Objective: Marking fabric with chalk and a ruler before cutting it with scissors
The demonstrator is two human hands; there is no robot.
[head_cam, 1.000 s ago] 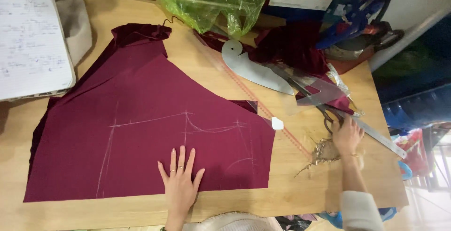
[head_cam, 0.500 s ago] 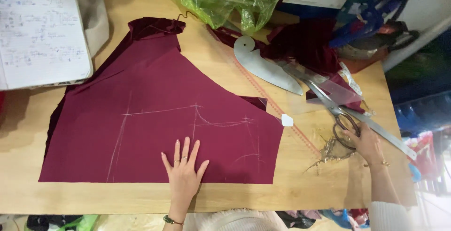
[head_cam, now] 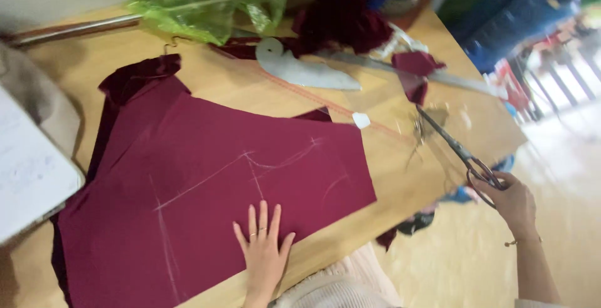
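A large maroon fabric piece (head_cam: 206,183) with white chalk lines lies spread on the wooden table (head_cam: 413,176). My left hand (head_cam: 264,248) rests flat on its near edge, fingers apart. My right hand (head_cam: 510,201) grips the handles of long metal scissors (head_cam: 452,148), lifted off the table past its right edge, blades pointing back toward the table. A small white chalk piece (head_cam: 361,120) sits by the fabric's right corner.
A grey curved ruler (head_cam: 300,70) and a long straight ruler (head_cam: 451,81) lie at the back, with dark maroon scraps (head_cam: 347,20) and a green plastic bag (head_cam: 206,1). An open notebook (head_cam: 25,170) sits at the left. A thin measuring tape (head_cam: 332,104) crosses the table.
My right hand has picked the scissors up from the table and drawn them out past the right edge. The view has swung and tilted. My left hand stays flat on the fabric.
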